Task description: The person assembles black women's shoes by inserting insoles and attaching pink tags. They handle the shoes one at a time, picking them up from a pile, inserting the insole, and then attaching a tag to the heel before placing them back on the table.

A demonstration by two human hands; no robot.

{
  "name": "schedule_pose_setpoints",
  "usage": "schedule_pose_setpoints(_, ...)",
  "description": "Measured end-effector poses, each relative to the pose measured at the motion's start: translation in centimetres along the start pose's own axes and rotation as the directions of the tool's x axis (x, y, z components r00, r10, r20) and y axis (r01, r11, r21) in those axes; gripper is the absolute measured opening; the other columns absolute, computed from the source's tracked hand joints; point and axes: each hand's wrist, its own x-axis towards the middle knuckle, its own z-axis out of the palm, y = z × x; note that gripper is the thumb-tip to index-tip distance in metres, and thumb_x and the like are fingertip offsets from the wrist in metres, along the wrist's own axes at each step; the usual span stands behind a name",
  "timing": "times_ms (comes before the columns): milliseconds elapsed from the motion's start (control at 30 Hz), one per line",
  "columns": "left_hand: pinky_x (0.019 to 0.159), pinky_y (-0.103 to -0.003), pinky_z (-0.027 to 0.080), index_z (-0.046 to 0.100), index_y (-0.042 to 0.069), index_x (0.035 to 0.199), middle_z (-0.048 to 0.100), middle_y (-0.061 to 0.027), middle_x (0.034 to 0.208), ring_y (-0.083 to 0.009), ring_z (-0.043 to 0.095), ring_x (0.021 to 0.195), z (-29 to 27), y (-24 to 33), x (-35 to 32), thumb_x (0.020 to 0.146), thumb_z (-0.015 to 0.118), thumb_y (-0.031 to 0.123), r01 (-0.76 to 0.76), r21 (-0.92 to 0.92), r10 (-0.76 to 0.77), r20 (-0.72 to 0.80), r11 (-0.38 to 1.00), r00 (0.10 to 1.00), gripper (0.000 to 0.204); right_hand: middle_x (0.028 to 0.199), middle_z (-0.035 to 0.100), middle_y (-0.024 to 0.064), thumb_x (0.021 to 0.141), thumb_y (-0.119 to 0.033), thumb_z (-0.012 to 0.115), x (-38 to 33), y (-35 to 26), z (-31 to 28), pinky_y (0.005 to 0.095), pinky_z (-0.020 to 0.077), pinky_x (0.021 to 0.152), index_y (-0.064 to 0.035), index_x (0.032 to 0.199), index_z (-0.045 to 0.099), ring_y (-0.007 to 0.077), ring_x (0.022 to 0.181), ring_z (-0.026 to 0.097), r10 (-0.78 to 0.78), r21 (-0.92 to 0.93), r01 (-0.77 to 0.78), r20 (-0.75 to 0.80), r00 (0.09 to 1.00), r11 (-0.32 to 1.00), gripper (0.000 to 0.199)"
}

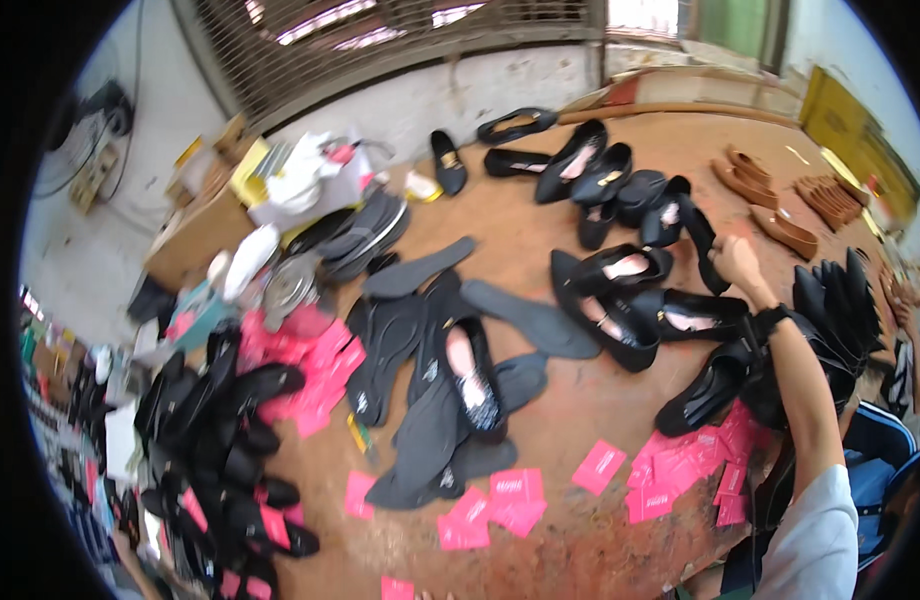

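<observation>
My right arm reaches across the table from the lower right. My right hand [737, 264] is closed on a black shoe [702, 240], which it holds tilted among other black flats. Close to that hand lie a black shoe with a pale pink insole [692, 318] and a pointed black pair [610, 300]. At the bottom edge only a sliver of skin shows, perhaps my left fingertips [436, 596]; their hold is hidden. Mid-table, a glittery-lined black shoe [470, 380] rests on dark grey insoles [420, 455].
Pink cards [680, 470] are scattered along the near side. Black shoes [210, 420] pile up at left, beside a cluttered box [205, 230]. Brown shoes [780, 230] sit far right. A co-worker's hand [902, 300] shows at the right edge. Behind the table stands a wall [460, 90].
</observation>
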Motion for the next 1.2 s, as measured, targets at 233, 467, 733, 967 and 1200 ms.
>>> schedule_pose_setpoints(233,0.108,-0.044,0.035,0.053,0.0,0.129,0.044,-0.0246,0.141,-0.0403,0.043,0.129,-0.8,-0.4,12.5,0.085,0.07,0.018,-0.168,-0.203,0.078,-0.389,0.965,0.918,0.05,0.061,0.054,0.0173,0.084,-0.022,0.068,-15.1,-13.0,-13.3,0.0363,0.0431,0.054,0.0026,0.072,0.058,0.0221,0.054,0.053,-0.272,0.573,0.215,0.014,0.962,0.791,0.029)
schedule_pose_setpoints(467,0.069,-0.038,0.054,0.047,-0.002,0.133,0.066,-0.0154,0.1,-0.028,0.063,0.07,1.7,-1.7,27.2,0.086,0.073,0.023,0.11,-0.673,-0.283,-0.153,0.732,0.947,0.059,0.068,0.067,0.0174,0.084,-0.024,0.069,-29.7,-19.4,-9.7,0.0392,0.0517,0.056,-0.0031,0.082,0.07,0.0354,0.065,0.068,-0.64,0.56,0.431,0.249,0.727,0.708,0.021)
schedule_pose_setpoints(733,0.057,-0.03,0.051,0.04,0.005,0.135,0.053,-0.008,0.119,-0.0183,0.059,0.096,-8.4,7.7,10.1,0.094,0.061,0.011,-0.075,-0.997,-0.483,-0.065,-0.002,0.873,0.046,0.126,0.059,0.0223,0.103,-0.043,0.046,-37.0,-19.9,-8.4,0.0395,0.0501,0.098,0.0039,0.137,0.047,0.0287,0.114,0.062,-0.718,0.706,-0.701,0.538,0.44,0.099,0.058)
schedule_pose_setpoints(967,0.069,-0.035,0.055,0.057,0.0,0.126,0.058,-0.0202,0.121,-0.0231,0.063,0.082,-5.8,9.0,-2.3,0.084,0.067,0.002,-0.255,-0.682,0.21,-0.151,0.685,0.966,0.043,0.138,0.05,0.0239,0.103,-0.027,0.05,-41.4,-24.9,-9.7,0.0438,0.0434,0.108,-0.0039,0.147,0.034,0.0319,0.128,0.052,-0.858,0.283,-0.914,0.346,0.38,-0.291,0.052)
schedule_pose_setpoints(1200,0.055,-0.026,0.055,0.046,-0.001,0.112,0.063,-0.0115,0.093,-0.0133,0.063,0.067,-5.1,11.2,2.8,0.093,0.063,0.007,0.068,-0.991,-0.104,0.056,0.119,0.993,0.027,0.139,0.05,0.0224,0.09,-0.022,0.063,-44.0,-16.7,-7.0,0.0495,0.0364,0.112,-0.0025,0.147,0.032,0.0368,0.132,0.046,-0.524,0.477,-0.647,0.381,0.762,-0.594,0.068)
